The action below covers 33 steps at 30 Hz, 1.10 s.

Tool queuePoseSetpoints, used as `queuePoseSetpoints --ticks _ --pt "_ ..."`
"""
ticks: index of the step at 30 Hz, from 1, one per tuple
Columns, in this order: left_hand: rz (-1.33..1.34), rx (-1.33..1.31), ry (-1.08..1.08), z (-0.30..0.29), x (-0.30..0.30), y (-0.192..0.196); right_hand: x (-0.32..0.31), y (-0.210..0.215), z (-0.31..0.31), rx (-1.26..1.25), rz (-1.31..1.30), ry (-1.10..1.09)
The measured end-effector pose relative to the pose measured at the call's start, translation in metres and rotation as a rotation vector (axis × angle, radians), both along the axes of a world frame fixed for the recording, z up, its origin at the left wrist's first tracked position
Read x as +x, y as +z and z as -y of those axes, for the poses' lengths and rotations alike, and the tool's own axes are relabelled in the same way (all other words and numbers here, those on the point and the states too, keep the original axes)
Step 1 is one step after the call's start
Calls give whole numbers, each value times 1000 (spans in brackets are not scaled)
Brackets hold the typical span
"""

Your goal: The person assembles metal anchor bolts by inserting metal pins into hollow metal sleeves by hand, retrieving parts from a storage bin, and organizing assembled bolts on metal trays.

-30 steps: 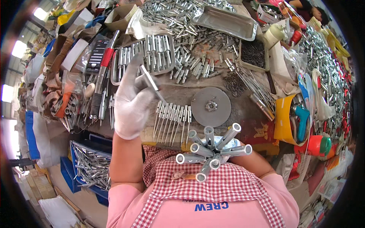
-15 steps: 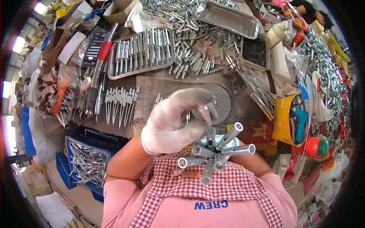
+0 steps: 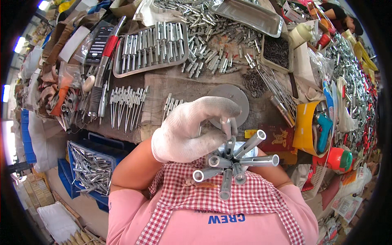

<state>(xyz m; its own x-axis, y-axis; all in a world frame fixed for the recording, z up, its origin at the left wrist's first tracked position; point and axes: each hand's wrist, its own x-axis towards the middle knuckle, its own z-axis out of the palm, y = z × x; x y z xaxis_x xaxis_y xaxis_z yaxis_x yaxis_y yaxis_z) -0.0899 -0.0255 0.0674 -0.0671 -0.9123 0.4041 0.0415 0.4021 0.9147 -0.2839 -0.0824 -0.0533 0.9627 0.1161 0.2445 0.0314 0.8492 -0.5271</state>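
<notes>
My left hand [image 3: 183, 130], in a white knitted glove, is closed with thumb and fingers pinching a small metal rod [image 3: 225, 121]. The rod stands upright just above the open end of one tube; whether they touch I cannot tell. Several shiny metal tubes [image 3: 257, 161] fan out in a bundle before my chest. Behind that bundle is my right hand [image 3: 252, 152], mostly hidden, with a patch of pale glove showing; it appears to grip the tubes from beneath. A grey round disc [image 3: 236, 97] lies on the bench beyond my left hand.
A metal tray [image 3: 117, 74] holds rows of rods at far left. Thin-tipped pieces [image 3: 127, 107] lie in a row nearer. Loose metal parts [image 3: 212, 61] are heaped at the back. A blue crate [image 3: 116, 153] stands lower left; a yellow holder [image 3: 301, 126] stands right.
My left hand has steadied, its fingers curling down over the rod, which now stands more in line with the tube below. The tubes have shifted slightly right. The whole view has tilted a little.
</notes>
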Motion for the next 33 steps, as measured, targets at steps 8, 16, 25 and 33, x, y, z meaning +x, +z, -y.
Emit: queuePoseSetpoints --ticks 8,16,25,33 --pt "23 49 -98 2 -2 1 -3 7 -5 -22 -242 46" --pt "29 -39 582 -4 36 -16 -9 -24 -8 157 -164 178" --pt "1093 935 662 -14 74 -60 -1 -24 -1 390 -105 310" --pt "1295 1007 487 1 78 -50 2 -10 -5 888 -259 326"
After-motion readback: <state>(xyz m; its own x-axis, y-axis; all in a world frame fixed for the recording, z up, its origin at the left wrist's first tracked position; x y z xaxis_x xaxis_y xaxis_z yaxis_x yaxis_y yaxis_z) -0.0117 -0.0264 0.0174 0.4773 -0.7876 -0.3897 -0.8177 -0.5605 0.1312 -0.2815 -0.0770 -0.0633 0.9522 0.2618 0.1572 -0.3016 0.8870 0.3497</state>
